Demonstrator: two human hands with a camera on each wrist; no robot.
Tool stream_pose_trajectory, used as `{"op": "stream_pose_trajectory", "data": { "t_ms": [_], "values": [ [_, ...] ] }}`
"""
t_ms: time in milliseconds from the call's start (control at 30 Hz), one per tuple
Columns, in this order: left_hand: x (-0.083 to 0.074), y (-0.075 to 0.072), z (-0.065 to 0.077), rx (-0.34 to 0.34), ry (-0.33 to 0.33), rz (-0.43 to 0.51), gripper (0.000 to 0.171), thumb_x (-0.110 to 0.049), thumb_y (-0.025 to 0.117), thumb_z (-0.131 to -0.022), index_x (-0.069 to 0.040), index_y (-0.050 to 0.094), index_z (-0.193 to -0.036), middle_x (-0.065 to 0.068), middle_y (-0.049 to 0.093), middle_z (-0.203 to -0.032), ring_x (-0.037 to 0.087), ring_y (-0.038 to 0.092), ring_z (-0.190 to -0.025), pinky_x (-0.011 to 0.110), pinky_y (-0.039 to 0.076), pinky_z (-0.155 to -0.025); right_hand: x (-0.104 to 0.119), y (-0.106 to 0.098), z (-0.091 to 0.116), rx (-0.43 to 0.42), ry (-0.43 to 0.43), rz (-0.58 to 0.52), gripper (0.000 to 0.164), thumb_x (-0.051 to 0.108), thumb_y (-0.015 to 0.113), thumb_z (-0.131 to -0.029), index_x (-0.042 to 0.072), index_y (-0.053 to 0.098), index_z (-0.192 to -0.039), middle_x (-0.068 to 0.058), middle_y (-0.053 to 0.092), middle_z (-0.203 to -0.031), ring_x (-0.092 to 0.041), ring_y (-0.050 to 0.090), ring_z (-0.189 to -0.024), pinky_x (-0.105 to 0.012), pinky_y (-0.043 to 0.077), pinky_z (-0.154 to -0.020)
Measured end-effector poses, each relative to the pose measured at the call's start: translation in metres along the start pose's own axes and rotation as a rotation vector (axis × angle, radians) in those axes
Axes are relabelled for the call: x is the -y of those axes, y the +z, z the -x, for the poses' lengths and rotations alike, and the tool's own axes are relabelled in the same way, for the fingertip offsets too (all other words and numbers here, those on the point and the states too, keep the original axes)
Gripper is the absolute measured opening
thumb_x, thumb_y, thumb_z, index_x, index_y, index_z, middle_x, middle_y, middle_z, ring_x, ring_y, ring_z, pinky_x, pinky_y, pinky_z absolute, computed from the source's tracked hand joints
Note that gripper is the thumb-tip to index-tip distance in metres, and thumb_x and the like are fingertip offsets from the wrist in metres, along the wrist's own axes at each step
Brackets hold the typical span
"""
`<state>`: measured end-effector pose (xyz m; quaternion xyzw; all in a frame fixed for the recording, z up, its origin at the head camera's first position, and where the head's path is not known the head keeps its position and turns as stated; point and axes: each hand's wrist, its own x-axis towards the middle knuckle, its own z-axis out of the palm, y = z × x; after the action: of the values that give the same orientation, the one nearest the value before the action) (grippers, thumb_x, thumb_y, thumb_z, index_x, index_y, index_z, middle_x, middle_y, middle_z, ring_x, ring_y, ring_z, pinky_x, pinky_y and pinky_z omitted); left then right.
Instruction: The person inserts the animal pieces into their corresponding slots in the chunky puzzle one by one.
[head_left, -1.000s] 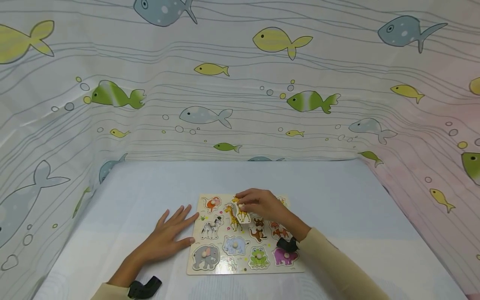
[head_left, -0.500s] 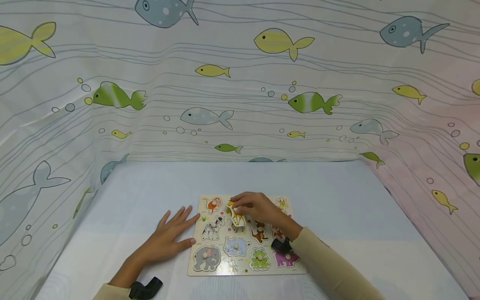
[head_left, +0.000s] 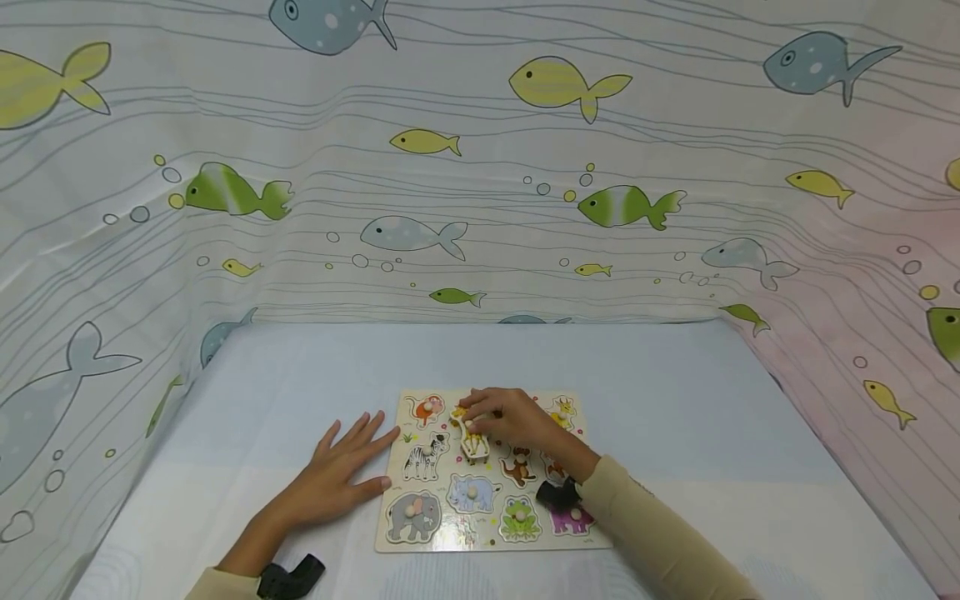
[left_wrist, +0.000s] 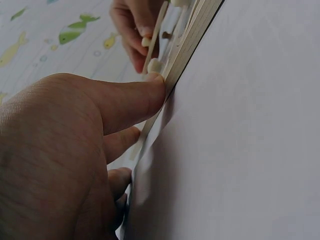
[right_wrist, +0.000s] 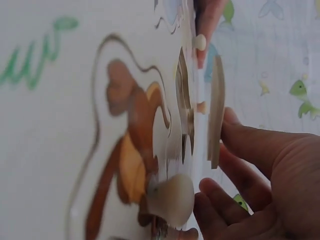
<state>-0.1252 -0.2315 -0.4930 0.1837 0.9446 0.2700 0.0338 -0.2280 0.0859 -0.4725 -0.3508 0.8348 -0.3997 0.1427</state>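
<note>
A wooden peg puzzle board (head_left: 453, 532) with knobbed animal pieces lies on the table. My right hand (head_left: 513, 418) pinches the giraffe piece (head_left: 473, 443) by its knob, close over the printed giraffe spot between the zebra and the kangaroo. In the right wrist view, the piece's edge (right_wrist: 216, 112) stands a small gap off the board face, and the fingertips hide its knob. My left hand (head_left: 341, 471) lies spread at the board's left side. In the left wrist view, its thumb touches the board's edge (left_wrist: 190, 42).
Around the giraffe spot sit the monkey (head_left: 428, 409), zebra (head_left: 426, 457), kangaroo (head_left: 518, 467), blue rhino (head_left: 472, 492), elephant (head_left: 413, 517) and frog (head_left: 520, 518). A purple piece (head_left: 570, 521) is partly behind the right wrist's black camera (head_left: 558, 495). A fish-patterned curtain (head_left: 480, 192) encloses the table.
My right hand has moved left with the giraffe piece, from beside the printed giraffe to over it, and lowered slightly. My left hand has stayed in place.
</note>
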Motion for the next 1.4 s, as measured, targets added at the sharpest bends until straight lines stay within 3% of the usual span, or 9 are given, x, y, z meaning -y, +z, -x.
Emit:
{"op": "stream_pose_trajectory", "data": {
  "t_ms": [333, 633, 1400],
  "values": [
    [-0.002, -0.002, 0.000, -0.001, 0.004, 0.001, 0.070, -0.049, 0.068, -0.089, -0.022, 0.047, -0.150, 0.015, 0.031, -0.162, 0.044, 0.023, -0.151, 0.067, 0.005, -0.118, -0.003, 0.005, -0.001, 0.012, 0.028, -0.004, 0.021, 0.017, 0.071, -0.092, 0.013, 0.076, -0.112, -0.002, 0.065, -0.136, -0.024, 0.042, -0.146, -0.034, 0.040, -0.116],
    [-0.006, -0.004, 0.001, -0.013, 0.009, 0.000, 0.068, -0.049, 0.067, -0.090, -0.022, 0.048, -0.150, 0.015, 0.032, -0.162, 0.045, 0.025, -0.150, 0.068, 0.006, -0.118, -0.001, 0.006, -0.003, 0.014, 0.038, 0.056, 0.022, 0.020, 0.073, -0.091, 0.015, 0.078, -0.111, -0.001, 0.066, -0.135, -0.024, 0.044, -0.145, -0.037, 0.041, -0.116],
    [-0.013, -0.002, 0.007, -0.015, 0.010, 0.024, 0.068, -0.045, 0.067, -0.091, -0.021, 0.046, -0.151, 0.016, 0.031, -0.162, 0.044, 0.023, -0.151, 0.068, 0.004, -0.118, -0.001, 0.006, 0.004, 0.039, -0.027, 0.106, 0.020, 0.016, 0.075, -0.089, 0.013, 0.078, -0.109, -0.003, 0.067, -0.133, -0.025, 0.043, -0.145, -0.043, 0.039, -0.117]
  ]
}}
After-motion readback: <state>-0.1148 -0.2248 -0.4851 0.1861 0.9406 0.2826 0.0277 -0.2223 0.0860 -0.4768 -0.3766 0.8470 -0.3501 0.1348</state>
